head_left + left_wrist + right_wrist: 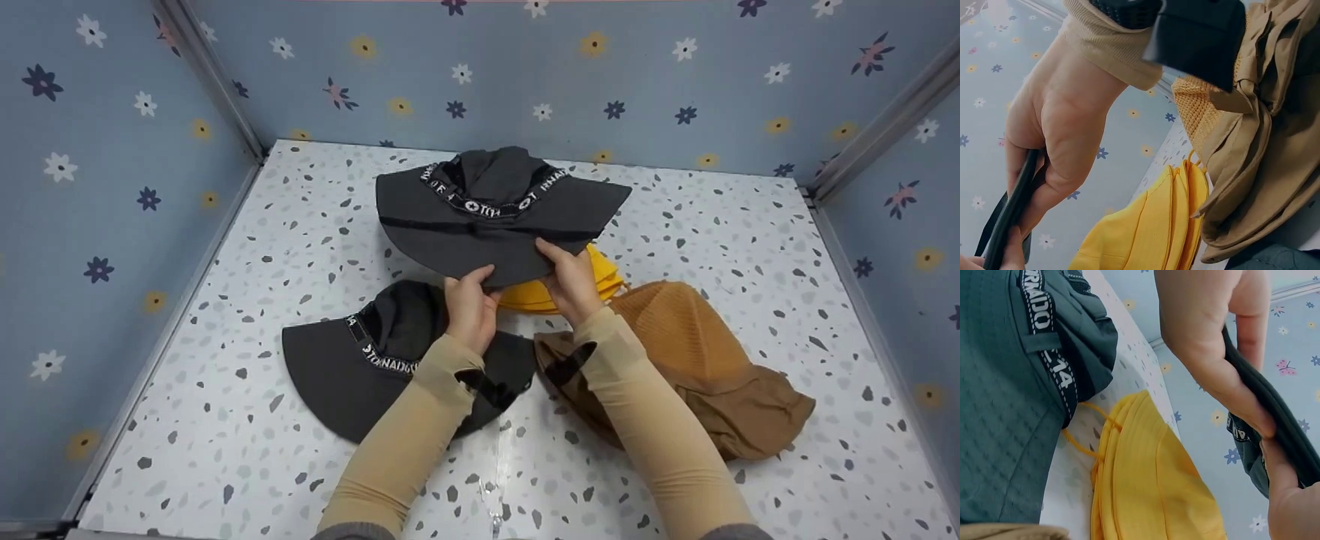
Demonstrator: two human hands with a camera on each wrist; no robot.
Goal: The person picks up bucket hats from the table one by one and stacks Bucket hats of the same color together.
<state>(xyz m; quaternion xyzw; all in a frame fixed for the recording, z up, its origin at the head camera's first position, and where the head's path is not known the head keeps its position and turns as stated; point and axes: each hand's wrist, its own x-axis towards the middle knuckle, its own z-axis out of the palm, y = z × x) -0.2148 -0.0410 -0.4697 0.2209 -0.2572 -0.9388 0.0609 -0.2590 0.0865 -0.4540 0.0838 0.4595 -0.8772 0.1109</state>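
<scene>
Both hands hold up a dark grey bucket hat [450, 247] with a black lettered band, its brim tilted toward me. My left hand [471, 307] pinches the near brim edge, thumb on top. A little to the right, my right hand [574, 283] pinches the same brim, also thumb on top. In the left wrist view the folded brim [1013, 205] runs between the left thumb and fingers. The right wrist view shows the right hand [1213, 354] gripping the brim [1275, 410] edge-on.
On the speckled white table [247, 300], a second dark hat [322, 375] lies at the left, partly under my left forearm. Yellow layered hat brims [536, 296] show behind my hands. Brown hats [675, 330] lie at the right. Flowered panels [495, 82] enclose the table.
</scene>
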